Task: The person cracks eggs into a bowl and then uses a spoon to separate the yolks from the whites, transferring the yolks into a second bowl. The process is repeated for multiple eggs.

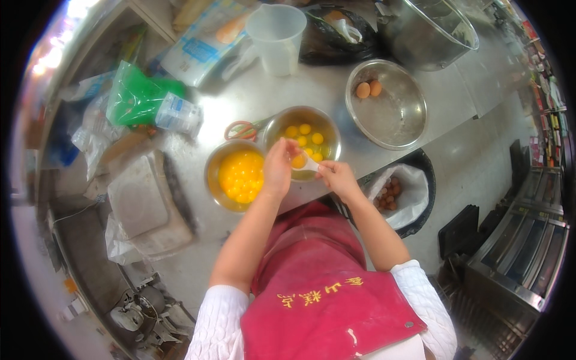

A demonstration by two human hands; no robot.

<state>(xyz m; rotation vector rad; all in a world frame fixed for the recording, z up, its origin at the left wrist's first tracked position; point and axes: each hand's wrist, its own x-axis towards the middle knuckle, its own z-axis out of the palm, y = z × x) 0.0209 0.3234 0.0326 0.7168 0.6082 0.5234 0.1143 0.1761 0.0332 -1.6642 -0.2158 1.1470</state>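
Observation:
My right hand [337, 178] grips the handle of a white spoon [312, 165], with an egg yolk [298, 161] at its bowl, over a metal bowl [330, 123] that holds several yolks in egg white. Beside the spoon, my left hand [280, 165] is raised over the same bowl's left edge, fingers bent; whether it holds anything is hidden. Left of it, a second metal bowl [211, 189] contains many yolks [240, 175]. A larger metal bowl [416, 121] at the upper right holds two brown eggs [368, 89].
Red-handled scissors [240, 131] lie behind the bowls. A plastic measuring jug [276, 40], a black bag [337, 38] and a large metal pot [423, 40] stand further back. Green and clear bags [148, 99] lie left. A lined bin [416, 193] with eggshells is below the table's right edge.

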